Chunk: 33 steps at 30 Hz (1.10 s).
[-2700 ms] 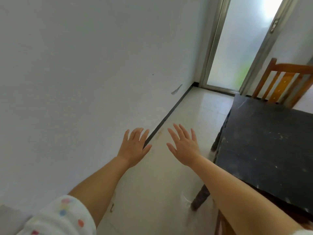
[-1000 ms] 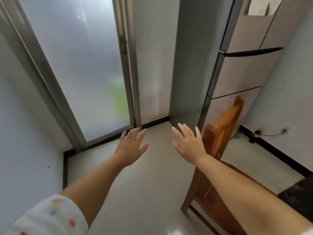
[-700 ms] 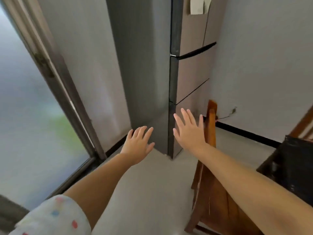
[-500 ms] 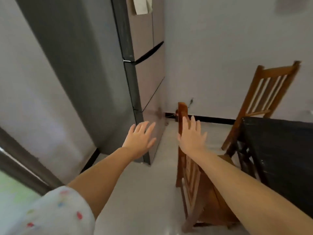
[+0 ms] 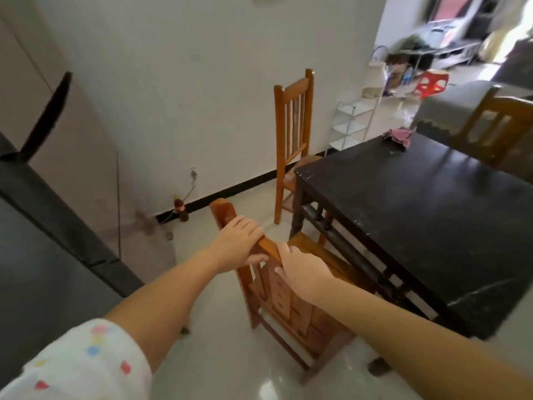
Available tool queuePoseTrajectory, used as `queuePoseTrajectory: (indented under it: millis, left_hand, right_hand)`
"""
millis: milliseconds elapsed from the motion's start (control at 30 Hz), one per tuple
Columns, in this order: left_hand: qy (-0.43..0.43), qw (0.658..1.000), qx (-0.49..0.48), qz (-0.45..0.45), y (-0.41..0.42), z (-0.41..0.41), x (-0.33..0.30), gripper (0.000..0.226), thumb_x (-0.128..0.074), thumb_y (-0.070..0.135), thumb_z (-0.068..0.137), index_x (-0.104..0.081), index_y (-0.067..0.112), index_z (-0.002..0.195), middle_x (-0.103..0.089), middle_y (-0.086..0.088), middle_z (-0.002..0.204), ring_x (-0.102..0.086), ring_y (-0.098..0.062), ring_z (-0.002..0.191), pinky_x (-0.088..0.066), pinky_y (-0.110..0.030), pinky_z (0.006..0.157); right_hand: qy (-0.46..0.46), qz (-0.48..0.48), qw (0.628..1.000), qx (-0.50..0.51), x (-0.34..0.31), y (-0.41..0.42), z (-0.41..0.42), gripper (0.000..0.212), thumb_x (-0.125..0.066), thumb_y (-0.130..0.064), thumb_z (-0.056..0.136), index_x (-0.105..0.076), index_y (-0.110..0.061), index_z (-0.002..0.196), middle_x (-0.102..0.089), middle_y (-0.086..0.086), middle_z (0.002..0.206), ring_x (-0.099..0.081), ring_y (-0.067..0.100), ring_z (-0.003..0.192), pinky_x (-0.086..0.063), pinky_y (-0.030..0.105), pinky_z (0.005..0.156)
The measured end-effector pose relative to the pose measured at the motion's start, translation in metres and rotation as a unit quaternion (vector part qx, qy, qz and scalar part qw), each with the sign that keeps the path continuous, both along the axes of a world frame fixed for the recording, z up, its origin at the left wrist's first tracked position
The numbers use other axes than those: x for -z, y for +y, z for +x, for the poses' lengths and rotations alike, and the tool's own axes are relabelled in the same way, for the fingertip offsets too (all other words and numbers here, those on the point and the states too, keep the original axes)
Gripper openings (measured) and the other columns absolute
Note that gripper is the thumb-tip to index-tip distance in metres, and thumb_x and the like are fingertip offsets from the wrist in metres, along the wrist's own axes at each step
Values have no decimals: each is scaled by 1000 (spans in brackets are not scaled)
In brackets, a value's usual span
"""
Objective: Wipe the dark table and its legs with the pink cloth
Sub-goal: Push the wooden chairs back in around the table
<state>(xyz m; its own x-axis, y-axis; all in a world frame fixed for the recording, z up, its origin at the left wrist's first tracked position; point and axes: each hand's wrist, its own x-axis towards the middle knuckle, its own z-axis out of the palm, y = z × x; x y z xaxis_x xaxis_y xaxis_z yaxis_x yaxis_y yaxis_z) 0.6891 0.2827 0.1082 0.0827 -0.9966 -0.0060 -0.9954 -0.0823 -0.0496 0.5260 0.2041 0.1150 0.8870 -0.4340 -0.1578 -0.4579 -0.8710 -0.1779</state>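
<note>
**Hands on a chair, cloth across the table**

A person's left hand (image 5: 240, 241) and right hand (image 5: 300, 274) close over the top rail of a wooden chair (image 5: 288, 293) tucked against the near side of the dark table (image 5: 418, 220). The left hand wraps the rail from above; the right curls round it just beside, fingers over the far edge. Neither hand holds the pink cloth (image 5: 397, 136), which lies crumpled at the far edge of the tabletop, well apart from both.

Wiping has not begun, and the chair seems to be in the way of it. Pulled carelessly, the chair could scrape the tiles or catch on the table's lower rails, which run close by its seat. A bottle (image 5: 180, 209) stands on the floor by the wall to the left, where a wide swing might knock it over. A second chair (image 5: 292, 140) stands at the table's far corner.

The right side of the table runs out of frame, so only the near left leg (image 5: 297, 209) shows clearly. The room beyond is blurred, and the chair's feet are partly hidden by the arms.
</note>
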Motion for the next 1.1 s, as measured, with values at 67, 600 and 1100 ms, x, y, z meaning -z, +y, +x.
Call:
queuePoseTrajectory:
  millis: [67,600,1100]
  left_hand:
    - [5,998,50,29,-15,17,-4,47,-45,65,81,-49,22,101,-54,1,104,-50,-15,100,-37,-31,92]
    - [-6,934,354,-52,-85,55,13,57,-26,76,78,-50,24,79,-59,7,77,-53,-8,64,-51,-25,58]
    - [-22,923,381,-41,-232,28,12,63,-25,78,74,-53,25,89,-60,8,85,-55,-8,74,-46,-21,64]
  right_hand:
    - [-4,13,999,49,1,3,1,36,-44,-37,97,-37,-20,127,-62,0,103,-64,15,87,-54,30,79]
    - [-1,-72,934,350,4,32,-20,43,-37,-73,80,-42,-31,82,-50,-13,77,-53,5,68,-43,18,64]
    - [-12,-130,914,384,14,-95,-45,53,-32,-78,77,-45,-26,76,-52,-10,71,-51,8,61,-44,20,59]
